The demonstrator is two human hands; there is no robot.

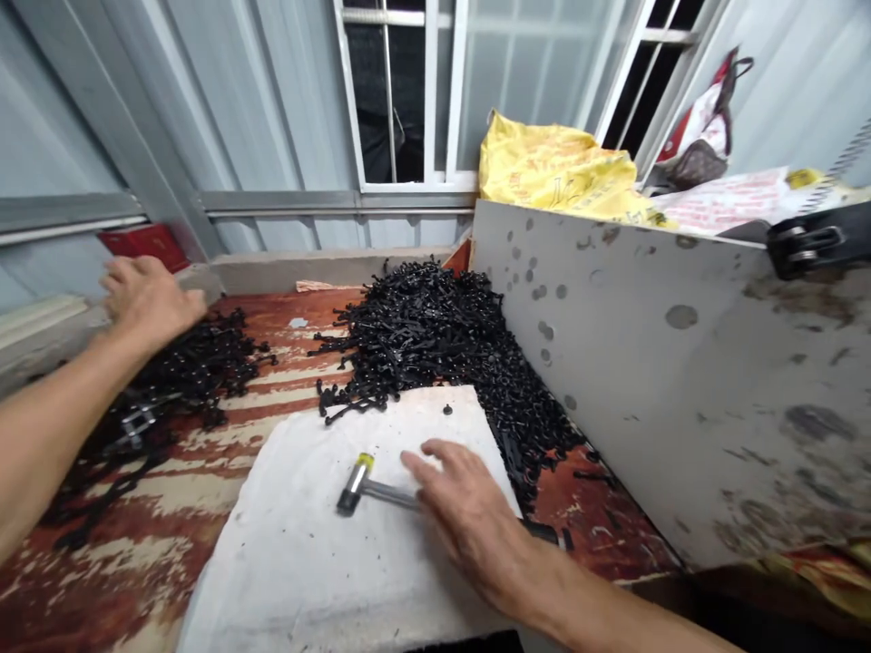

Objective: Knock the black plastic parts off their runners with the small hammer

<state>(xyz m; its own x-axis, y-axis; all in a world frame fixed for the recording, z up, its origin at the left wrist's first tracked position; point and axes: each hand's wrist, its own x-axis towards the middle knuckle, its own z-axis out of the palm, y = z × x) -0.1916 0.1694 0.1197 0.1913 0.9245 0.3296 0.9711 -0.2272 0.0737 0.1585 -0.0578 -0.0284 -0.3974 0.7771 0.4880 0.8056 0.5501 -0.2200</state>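
Far left, a red box (142, 245) sits on a concrete ledge (327, 270) behind the tabletop (129, 580), whose red and cream paint is peeling. The left grip (146, 304) hangs open just above a loose spread of black plastic pieces (187, 381), fingers splayed and holding nothing that I can see. These look light and stiff, though their little arms hook together, so they'd likely lift in tangled clumps and slide about rather than come up one at a time.

Next along, a much bigger heap of the same black pieces (422, 336) rises against a dented grey metal panel. In front of it lies a folded white cloth (327, 553), with a small mallet (355, 485) on top, its yellow-capped head lying near the cloth's middle. The right grip (469, 517) rests open over the mallet's steel shaft, fingers stretched out flat and not closed around it. The mallet looks head-heavy and solid; the dark sleeve at the shaft's far end (544, 533) seems the natural place to take hold.

Further right stands the grey metal panel (667, 381), with a black hinge (803, 240) at its top corner. Behind it, a yellow sack (558, 168) and a sheet of red-printed paper (721, 199) carry printing too small or creased for me to read.
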